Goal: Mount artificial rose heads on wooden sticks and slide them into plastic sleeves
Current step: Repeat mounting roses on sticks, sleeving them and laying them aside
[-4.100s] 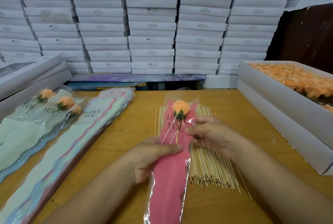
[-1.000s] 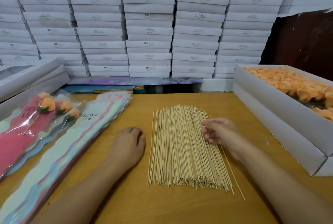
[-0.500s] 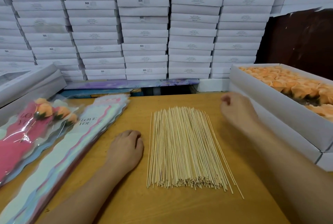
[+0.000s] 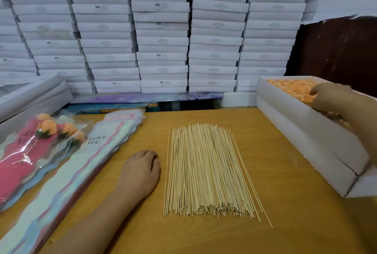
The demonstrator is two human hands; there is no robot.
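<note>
A wide bundle of thin wooden sticks lies flat in the middle of the wooden table. My left hand rests palm down on the table just left of the sticks, fingers loosely bent and holding nothing. My right hand is down inside the white box at the right, its curled fingers among the orange rose heads. Whether it grips one is hidden. Several finished roses in sleeves lie at the far left, a pink one on top.
A stack of unfilled "LOVE YOU" plastic sleeves stretches along the left side of the table. White cartons are stacked as a wall behind the table. More white boxes stand at the back left.
The sleeved pink rose went onto the left pile. My right hand left the sticks and moved right and back into the rose box. My left hand stays on the table.
</note>
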